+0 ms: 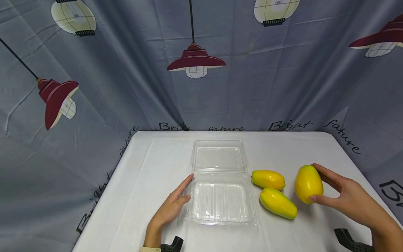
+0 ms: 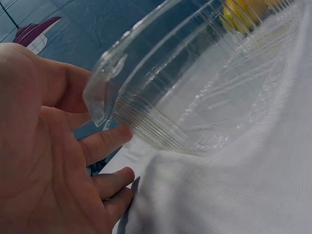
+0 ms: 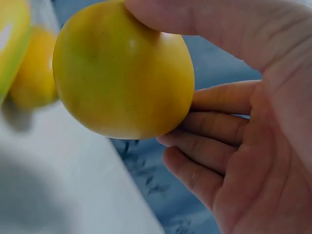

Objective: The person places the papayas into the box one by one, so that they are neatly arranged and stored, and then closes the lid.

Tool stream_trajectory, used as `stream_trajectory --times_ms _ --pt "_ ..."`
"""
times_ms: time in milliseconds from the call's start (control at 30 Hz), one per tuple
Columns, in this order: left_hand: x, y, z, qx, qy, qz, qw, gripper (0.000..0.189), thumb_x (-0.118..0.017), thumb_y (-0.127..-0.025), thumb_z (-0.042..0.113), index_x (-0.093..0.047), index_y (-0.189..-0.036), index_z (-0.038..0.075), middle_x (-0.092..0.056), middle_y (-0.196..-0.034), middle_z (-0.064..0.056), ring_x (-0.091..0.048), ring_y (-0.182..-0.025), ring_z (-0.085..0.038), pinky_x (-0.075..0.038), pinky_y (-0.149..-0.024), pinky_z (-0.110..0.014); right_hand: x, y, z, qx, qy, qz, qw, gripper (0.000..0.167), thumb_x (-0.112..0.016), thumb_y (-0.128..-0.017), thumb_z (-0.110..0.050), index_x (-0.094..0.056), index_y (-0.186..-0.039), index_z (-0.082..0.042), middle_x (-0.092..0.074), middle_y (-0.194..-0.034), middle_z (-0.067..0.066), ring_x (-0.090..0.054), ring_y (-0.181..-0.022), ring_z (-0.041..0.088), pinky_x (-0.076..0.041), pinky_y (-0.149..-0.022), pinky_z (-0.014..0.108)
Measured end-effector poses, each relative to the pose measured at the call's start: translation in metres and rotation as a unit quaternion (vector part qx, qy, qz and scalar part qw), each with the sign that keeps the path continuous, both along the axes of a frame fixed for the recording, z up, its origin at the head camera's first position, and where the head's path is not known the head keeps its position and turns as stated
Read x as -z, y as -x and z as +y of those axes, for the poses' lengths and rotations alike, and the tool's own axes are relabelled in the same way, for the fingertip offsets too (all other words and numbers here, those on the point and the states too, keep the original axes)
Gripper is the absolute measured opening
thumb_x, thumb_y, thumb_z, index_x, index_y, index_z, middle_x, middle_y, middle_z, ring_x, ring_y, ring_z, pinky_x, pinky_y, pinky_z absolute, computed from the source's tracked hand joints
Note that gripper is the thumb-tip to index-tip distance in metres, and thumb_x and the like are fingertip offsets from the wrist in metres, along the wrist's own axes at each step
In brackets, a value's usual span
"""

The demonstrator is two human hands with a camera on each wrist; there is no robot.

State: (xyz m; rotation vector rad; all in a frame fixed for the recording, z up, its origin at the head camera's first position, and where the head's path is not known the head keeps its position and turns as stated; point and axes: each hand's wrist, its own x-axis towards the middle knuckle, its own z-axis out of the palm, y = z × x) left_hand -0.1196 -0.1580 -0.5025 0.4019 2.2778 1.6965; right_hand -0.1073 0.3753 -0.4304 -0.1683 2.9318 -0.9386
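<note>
My right hand (image 1: 355, 196) holds a plump yellow-green mango (image 1: 308, 184) above the right part of the table, thumb on one side and fingers on the other. The right wrist view shows the thumb pressed on the mango (image 3: 122, 73) and the fingers behind it. My left hand (image 1: 171, 206) is at the left edge of a clear plastic clamshell box (image 1: 220, 201), its fingers extended. In the left wrist view fingertips touch or nearly touch the box wall (image 2: 151, 126). The box lies with its lid (image 1: 218, 155) folded back, away from me.
Two long yellow-green papayas lie right of the box: one farther back (image 1: 268, 179), one nearer (image 1: 278, 203). A white cloth covers the table (image 1: 160, 154). Grey-blue curtains (image 1: 239, 98) printed with lamps hang behind and at the sides.
</note>
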Motion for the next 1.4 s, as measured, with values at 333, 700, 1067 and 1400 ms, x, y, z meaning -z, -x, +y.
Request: stream_trajectory --times_ms 333,700,1067,1400 --pt "0.003 0.0 -0.002 0.01 -0.003 0.016 0.9998 0.073 -0.047 -0.109 0.006 -0.024 -0.176 0.019 -0.023 -0.183 -0.008 -0.011 -0.172 -0.029 -0.012 -0.122 -0.004 -0.036 -0.005 -0.051 -0.048 0.025 0.086 0.9948 0.107 -0.094 -0.087 -0.04 -0.032 -0.174 -0.029 -0.044 -0.174 0.014 -0.037 -0.152 -0.009 -0.017 -0.102 -0.01" --pt "0.002 0.002 -0.003 0.015 0.005 0.017 0.9997 0.073 -0.047 -0.11 0.006 -0.023 -0.177 0.021 -0.023 -0.183 -0.003 -0.011 -0.172 -0.026 -0.012 -0.123 -0.005 -0.035 0.006 -0.139 -0.129 0.101 0.093 0.9822 0.101 -0.094 -0.086 -0.043 -0.043 -0.17 -0.016 -0.05 -0.17 0.008 -0.052 -0.153 0.041 -0.029 -0.111 0.0" --pt "0.004 0.001 -0.002 0.007 0.006 0.012 0.9999 0.072 -0.047 -0.11 0.008 -0.025 -0.176 0.024 -0.025 -0.183 -0.003 -0.013 -0.172 -0.025 -0.013 -0.136 -0.03 -0.018 0.022 -0.214 -0.194 0.144 0.062 0.9683 0.104 -0.095 -0.084 -0.046 -0.044 -0.169 -0.016 -0.05 -0.17 0.002 -0.057 -0.151 0.032 -0.049 -0.121 0.056" --pt "0.003 0.0 -0.001 0.001 0.013 0.018 0.9998 0.071 -0.049 -0.11 0.01 -0.027 -0.176 0.024 -0.028 -0.182 -0.003 -0.018 -0.171 -0.029 -0.013 -0.137 -0.061 0.016 0.025 -0.259 -0.218 0.15 0.012 0.9642 0.103 -0.095 -0.083 -0.043 -0.046 -0.167 -0.008 -0.054 -0.167 0.008 -0.058 -0.149 0.035 -0.048 -0.122 0.057"
